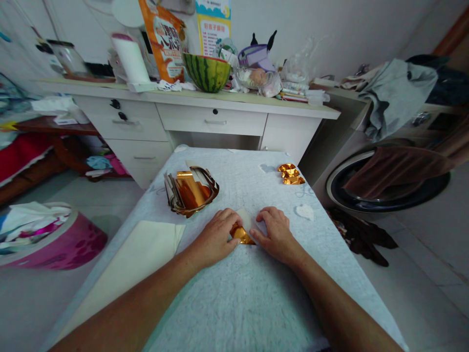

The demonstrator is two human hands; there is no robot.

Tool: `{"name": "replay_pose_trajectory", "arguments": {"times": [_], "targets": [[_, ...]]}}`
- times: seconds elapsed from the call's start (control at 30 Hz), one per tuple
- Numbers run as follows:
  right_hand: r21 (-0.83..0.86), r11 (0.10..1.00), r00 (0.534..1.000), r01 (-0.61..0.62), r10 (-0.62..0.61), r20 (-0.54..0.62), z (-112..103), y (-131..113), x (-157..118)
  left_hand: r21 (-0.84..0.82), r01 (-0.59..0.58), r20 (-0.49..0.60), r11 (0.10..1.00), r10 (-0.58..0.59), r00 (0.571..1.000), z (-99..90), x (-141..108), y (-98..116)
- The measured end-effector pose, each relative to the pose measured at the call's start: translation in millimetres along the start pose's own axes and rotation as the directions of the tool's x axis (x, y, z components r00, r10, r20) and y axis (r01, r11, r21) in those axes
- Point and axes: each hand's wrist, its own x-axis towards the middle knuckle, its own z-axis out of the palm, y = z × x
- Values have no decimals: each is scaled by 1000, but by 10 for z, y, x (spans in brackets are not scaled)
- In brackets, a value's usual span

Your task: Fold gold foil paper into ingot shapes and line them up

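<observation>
On the table in front of me lies a sheet of gold foil paper [242, 234], partly folded, its pale backing turned up at the far side. My left hand [217, 235] grips its left edge with bent fingers and thumb. From the right, my right hand [275, 231] holds the sheet, thumb on the foil and fingers curved beside the pale part. Farther left sits a curled stack of gold foil sheets [192, 191]. Several folded gold foil pieces [290, 174] lie in a row near the far right corner.
The cloth-covered table [227, 303] carries a flat cream sheet [126, 264] at left. A pink bin [78, 239] stands beside the table. Beyond it are a white cabinet [216, 122] with a cut watermelon [207, 73] on top, and a washing machine [335, 166] at right.
</observation>
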Motion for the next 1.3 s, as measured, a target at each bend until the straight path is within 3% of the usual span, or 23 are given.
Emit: {"name": "replay_pose_trajectory", "arguments": {"times": [0.2,0.33,0.6,0.87,0.93,1.07,1.13,1.3], "targets": [[64,998,1000,21,-20,-11,44,-75,-10,98,51,-154,994,-35,987,101,-26,-87],[152,988,1000,7,-6,-8,-4,-123,-12,54,96,-175,994,-85,981,140,-38,-99],[570,820,998,-41,66,-23,64,-99,-19,-318,145,-183,937,-211,960,95,-2,12],[820,560,993,-117,52,106,156,-32,27,-707,139,-121,693,-312,942,52,30,7],[787,606,994,-111,73,84,129,-39,26,-732,174,-91,658,-348,933,30,36,9],[470,881,970,52,68,-235,-14,-100,-14,-676,253,-112,692,-436,893,-8,48,20],[376,922,953,89,32,-302,-83,-129,-36,-636,284,-132,718,-464,876,-24,53,30],[527,845,985,-91,153,-74,-100,-142,-50,-688,257,-177,678,-501,847,-29,71,51]]}}
